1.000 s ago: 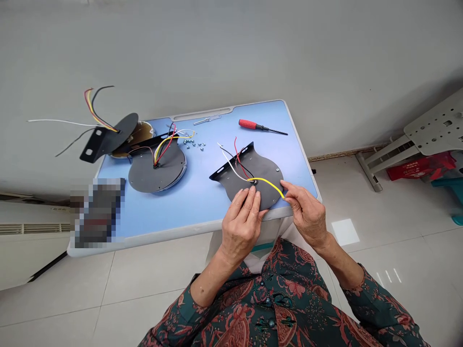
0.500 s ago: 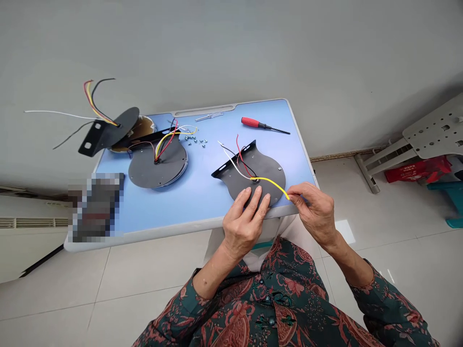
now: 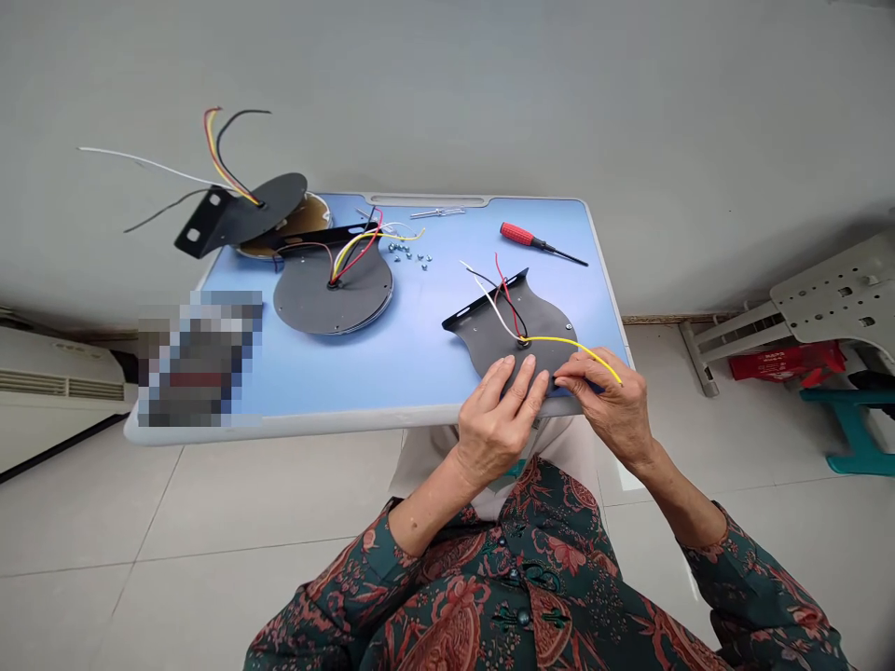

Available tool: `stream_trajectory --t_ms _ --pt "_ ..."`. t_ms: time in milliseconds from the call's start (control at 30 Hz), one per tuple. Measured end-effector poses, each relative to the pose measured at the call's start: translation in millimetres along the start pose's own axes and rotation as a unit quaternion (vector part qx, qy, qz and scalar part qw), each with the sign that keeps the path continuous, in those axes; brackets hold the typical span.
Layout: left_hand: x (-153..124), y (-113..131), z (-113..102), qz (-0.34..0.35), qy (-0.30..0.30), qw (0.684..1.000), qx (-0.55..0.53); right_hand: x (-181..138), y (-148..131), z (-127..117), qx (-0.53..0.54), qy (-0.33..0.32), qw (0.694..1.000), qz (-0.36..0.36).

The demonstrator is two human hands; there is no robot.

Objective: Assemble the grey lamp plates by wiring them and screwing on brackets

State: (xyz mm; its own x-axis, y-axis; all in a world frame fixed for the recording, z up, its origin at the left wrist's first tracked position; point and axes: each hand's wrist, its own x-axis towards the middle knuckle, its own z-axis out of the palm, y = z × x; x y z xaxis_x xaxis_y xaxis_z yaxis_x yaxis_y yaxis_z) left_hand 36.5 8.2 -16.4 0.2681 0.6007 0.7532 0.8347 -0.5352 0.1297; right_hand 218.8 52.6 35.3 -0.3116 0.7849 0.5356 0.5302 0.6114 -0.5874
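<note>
A dark grey metal plate (image 3: 538, 308) with a bent, slotted flange lies at the table's front right. White, red, black and yellow wires come out of its central hole. My left hand (image 3: 500, 415) rests on the plate's near part, its fingers stretched out and slightly spread. At the plate's near right edge my right hand (image 3: 608, 401) is closed in a pinch; whatever is between thumb and fingertips is too small to make out. The yellow wire (image 3: 570, 340) arches right, and its free end lies across the back of the right hand's fingers.
On the blue table (image 3: 419, 363) are a red-handled screwdriver (image 3: 521, 235), several small screws (image 3: 409, 253) and a thin metal tool (image 3: 437, 212). To the left stand a wired round unit (image 3: 336, 303), a tilted bracket plate (image 3: 262, 224) and a blurred-out dark object (image 3: 202, 363).
My right hand has let go of the yellow wire's end and moved in to the plate's edge, where it pinches. My left hand stays on the plate. The view has shifted somewhat.
</note>
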Motion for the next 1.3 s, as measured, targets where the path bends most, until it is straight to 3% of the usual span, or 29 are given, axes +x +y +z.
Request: stream_trajectory --t_ms 167,467,733,933,1067,1300 --pt "0 1 2 -0.007 -0.003 1.000 -0.017 2 -1 -4 -0.038 -0.020 0.999 -0.016" --pt "4 3 1 0.000 0.020 1.000 0.001 4 -1 -7 -0.172 -0.034 0.976 -0.128" --pt "1 3 2 -0.006 0.008 1.000 -0.010 -2 3 -9 -0.130 -0.038 0.980 -0.143" --pt "1 2 2 -0.005 0.012 1.000 0.001 4 1 -13 -0.200 -0.042 0.959 -0.197" --pt "3 2 2 0.004 0.019 1.000 0.009 9 -5 -18 -0.254 -0.073 0.933 -0.245" --pt "4 2 1 0.010 0.024 1.000 0.010 19 -8 -29 -0.277 -0.167 0.910 -0.260"
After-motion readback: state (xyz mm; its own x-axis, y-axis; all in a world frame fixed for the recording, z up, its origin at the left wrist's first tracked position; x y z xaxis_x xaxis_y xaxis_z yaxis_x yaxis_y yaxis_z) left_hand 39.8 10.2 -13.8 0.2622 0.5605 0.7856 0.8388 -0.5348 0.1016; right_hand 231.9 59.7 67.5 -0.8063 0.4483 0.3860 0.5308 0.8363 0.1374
